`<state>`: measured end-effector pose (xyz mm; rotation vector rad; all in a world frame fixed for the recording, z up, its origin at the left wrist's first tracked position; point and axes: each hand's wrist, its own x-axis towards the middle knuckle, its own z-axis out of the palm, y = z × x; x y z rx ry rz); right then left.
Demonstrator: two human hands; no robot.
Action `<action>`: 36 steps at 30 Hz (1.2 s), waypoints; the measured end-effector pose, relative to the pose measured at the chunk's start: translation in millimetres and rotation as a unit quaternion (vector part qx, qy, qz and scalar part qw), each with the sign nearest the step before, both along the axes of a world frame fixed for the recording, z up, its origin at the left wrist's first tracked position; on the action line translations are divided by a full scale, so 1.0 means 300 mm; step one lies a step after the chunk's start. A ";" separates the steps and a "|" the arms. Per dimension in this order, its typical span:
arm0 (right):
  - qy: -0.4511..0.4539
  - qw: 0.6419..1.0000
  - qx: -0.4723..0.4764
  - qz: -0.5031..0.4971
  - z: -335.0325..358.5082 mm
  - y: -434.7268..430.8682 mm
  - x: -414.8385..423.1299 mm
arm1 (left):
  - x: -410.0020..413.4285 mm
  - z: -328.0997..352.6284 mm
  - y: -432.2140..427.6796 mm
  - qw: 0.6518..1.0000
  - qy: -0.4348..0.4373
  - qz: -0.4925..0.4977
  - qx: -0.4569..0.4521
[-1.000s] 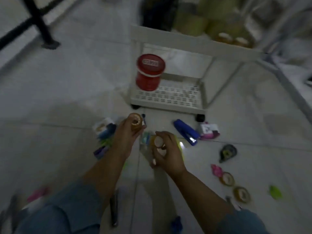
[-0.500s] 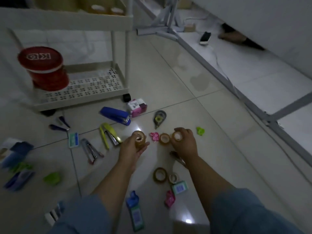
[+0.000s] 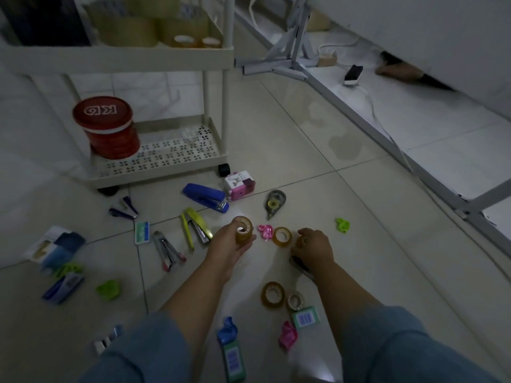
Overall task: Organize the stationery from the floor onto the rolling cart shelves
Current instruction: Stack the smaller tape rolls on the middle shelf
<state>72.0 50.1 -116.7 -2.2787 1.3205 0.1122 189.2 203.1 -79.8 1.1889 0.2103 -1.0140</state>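
Head view: left grip (image 3: 229, 246) is clamped around an amber tape stack (image 3: 243, 230), held upright just above the floor. Right grip (image 3: 315, 247) is at floor level, its fingers curled over a small tape roll (image 3: 300, 241) that is largely hidden, just beside a loose tape roll (image 3: 282, 236). The rolling cart (image 3: 154, 172) stands beyond the scattered stationery, with a red tub (image 3: 106, 128) on its bottom shelf.

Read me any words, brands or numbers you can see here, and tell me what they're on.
"KG", upside down to the camera, second letter unsure: lid of the red tub on the cart's bottom shelf.
Barcode labels on the small green card and the long green pack: too small to read.
Pink-and-white box: print blurred.
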 end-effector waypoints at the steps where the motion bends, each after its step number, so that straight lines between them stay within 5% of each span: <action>1: 0.008 1.000 -0.007 0.007 -0.006 0.005 0.003 | 0.003 0.003 0.000 1.000 0.000 0.003 -0.001; 5: 0.004 0.999 -0.040 0.007 -0.015 0.004 0.022 | 0.030 0.013 0.005 1.000 -0.004 0.019 -0.002; 9: -0.190 0.980 -0.047 -0.033 0.041 0.003 0.128 | 0.097 0.024 -0.001 0.998 -0.043 0.054 -0.008; 14: -0.427 0.902 -0.023 0.062 0.158 0.082 0.356 | 0.244 0.113 -0.002 0.987 -0.085 0.137 0.024; 18: -0.488 0.864 -0.029 0.121 0.318 0.123 0.502 | 0.356 0.287 0.051 0.973 -0.130 0.183 0.050; 23: -0.589 0.774 -0.096 0.212 0.659 0.163 0.675 | 0.482 0.597 0.126 0.962 -0.182 0.205 0.011; 27: -0.553 0.797 -0.024 0.242 0.874 0.185 0.826 | 0.555 0.805 0.148 0.953 -0.204 0.225 0.005; 31: -0.393 0.875 -0.055 0.276 0.970 0.175 1.012 | 0.588 0.887 0.164 0.954 -0.174 0.244 -0.006; 36: -0.192 0.914 -0.079 0.347 0.980 0.177 1.164 | 0.622 0.893 0.188 0.954 -0.156 0.254 -0.008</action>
